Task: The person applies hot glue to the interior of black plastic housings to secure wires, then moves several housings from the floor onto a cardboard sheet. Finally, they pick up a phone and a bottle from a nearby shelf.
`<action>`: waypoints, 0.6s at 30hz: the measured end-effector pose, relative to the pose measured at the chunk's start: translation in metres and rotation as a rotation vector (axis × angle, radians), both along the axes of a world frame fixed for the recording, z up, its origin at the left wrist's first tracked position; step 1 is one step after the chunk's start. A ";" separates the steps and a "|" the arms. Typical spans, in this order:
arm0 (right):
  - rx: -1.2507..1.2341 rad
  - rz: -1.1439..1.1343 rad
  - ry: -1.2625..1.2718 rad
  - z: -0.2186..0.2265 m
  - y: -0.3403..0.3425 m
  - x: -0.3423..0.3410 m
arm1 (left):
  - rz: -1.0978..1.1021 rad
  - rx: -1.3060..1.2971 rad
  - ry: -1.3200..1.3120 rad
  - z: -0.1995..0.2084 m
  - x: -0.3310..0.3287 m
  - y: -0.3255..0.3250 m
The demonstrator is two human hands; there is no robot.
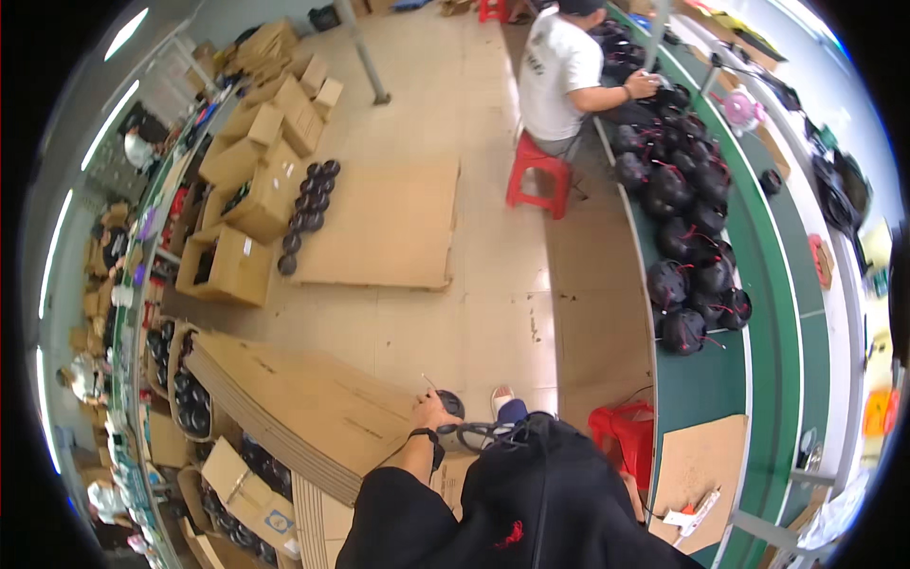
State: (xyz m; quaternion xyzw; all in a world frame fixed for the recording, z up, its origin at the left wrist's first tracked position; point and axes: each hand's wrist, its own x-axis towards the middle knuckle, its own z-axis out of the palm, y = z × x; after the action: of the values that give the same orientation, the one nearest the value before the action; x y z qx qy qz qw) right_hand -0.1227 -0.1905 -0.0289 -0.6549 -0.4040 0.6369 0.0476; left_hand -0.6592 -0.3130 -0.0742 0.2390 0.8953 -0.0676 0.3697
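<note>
My left hand, with a black band at the wrist, is closed on the edge of a round black shell. A thin pale stick or wire pokes up beside the fingers. Black cords lie just right of this hand, in front of my dark clothing. Only a small part of my right hand shows at my right side, close to a red plastic stool. Its fingers are hidden. Nearby, a white glue gun rests on a cardboard sheet on the green bench.
Many round black shells with red wires crowd the green bench. A co-worker sits there on another red stool. Stacked cardboard sheets stand left; open boxes and a flat cardboard sheet lie beyond.
</note>
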 end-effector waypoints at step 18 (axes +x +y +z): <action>0.167 0.846 -0.097 -0.055 0.281 -0.386 | 0.468 0.155 -0.128 -0.007 -0.158 0.012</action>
State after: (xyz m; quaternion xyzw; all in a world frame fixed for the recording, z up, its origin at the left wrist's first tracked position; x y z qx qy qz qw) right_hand -0.5087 0.0906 -0.0838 -0.4548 -0.6885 0.5341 -0.1838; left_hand -0.8168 -0.3007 -0.0809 0.0566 0.9035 0.1040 0.4119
